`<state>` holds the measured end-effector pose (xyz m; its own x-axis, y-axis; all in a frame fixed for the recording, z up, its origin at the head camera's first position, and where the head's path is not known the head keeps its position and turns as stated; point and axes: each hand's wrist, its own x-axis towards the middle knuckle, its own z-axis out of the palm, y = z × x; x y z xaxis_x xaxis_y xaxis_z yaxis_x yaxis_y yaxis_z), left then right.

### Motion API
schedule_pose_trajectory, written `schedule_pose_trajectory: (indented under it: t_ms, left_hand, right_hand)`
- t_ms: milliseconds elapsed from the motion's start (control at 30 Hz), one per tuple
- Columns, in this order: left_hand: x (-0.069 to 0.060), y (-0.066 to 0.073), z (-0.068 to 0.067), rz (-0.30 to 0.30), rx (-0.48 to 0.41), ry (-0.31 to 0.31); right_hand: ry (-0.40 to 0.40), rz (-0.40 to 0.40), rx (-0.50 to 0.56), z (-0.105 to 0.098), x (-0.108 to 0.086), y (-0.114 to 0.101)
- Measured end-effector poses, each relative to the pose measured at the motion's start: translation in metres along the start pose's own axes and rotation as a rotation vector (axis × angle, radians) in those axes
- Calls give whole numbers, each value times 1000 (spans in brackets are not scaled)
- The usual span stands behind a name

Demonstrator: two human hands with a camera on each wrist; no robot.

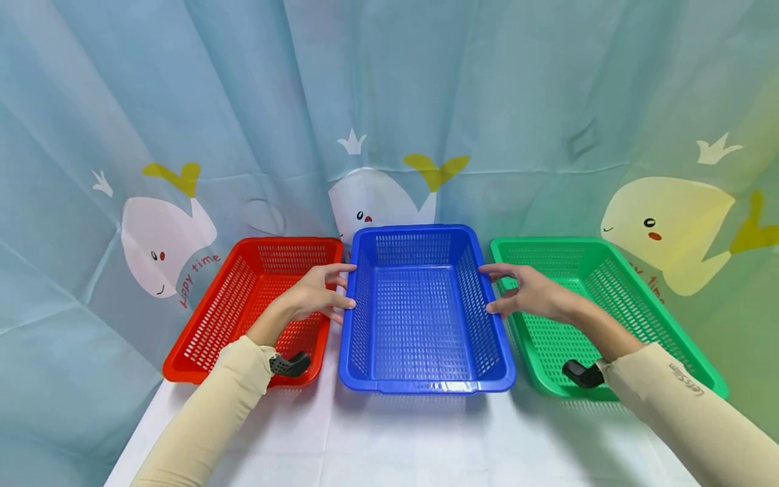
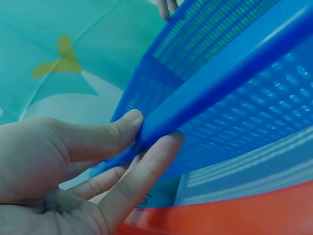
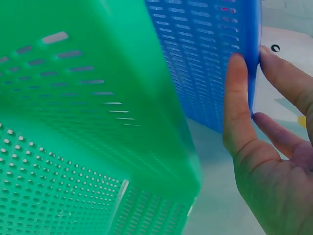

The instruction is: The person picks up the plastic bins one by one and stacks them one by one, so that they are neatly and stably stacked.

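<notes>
Baskets, three abreast in the head view: blue basket (image 1: 420,325) in the middle, red basket (image 1: 243,311) to its left, green basket (image 1: 556,338) to its right, white table (image 1: 402,439) showing in front. Left hand (image 1: 316,292) and right hand (image 1: 528,294) hold opposite sides of the blue rim (image 1: 426,387) at roughly matching places, a sound basis for a level hold. Whether the base bears on the table: cannot tell.

Left wrist view: thumb and index finger close narrowly on the blue rim, with the red basket's edge below. Grip looks light; fingers set deeper under the rim should hold better (plastic probably flexes, so squeezing the walls inward would be poor practice).

Right wrist view: digits straddle the blue rim in a narrow pinch, one against the perforated outer wall. The green basket's wall stands near. Clearance deserves care here, since a knuckle could catch that edge. Best handling, by judgement: equal force on both sides, wrists at one height, any shift slow and straight.
</notes>
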<state>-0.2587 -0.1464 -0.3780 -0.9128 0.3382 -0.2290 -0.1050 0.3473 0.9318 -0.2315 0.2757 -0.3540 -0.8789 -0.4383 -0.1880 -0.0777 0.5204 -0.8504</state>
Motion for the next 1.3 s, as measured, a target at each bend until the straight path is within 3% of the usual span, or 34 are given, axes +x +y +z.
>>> schedule_pose_trajectory:
  t_ms: [433, 733, 1300]
  left_hand:
    - [-19, 11, -10, 98, -86, -17]
    - [-36, 18, -17, 145, -86, -47]
    - [-43, 24, -37, 190, -52, -63]
  right_hand:
    - [51, -54, 35, -6, -14, -12]
    - [93, -85, 14, -6, -23, -24]
    - [102, -128, -21, -4, -17, -42]
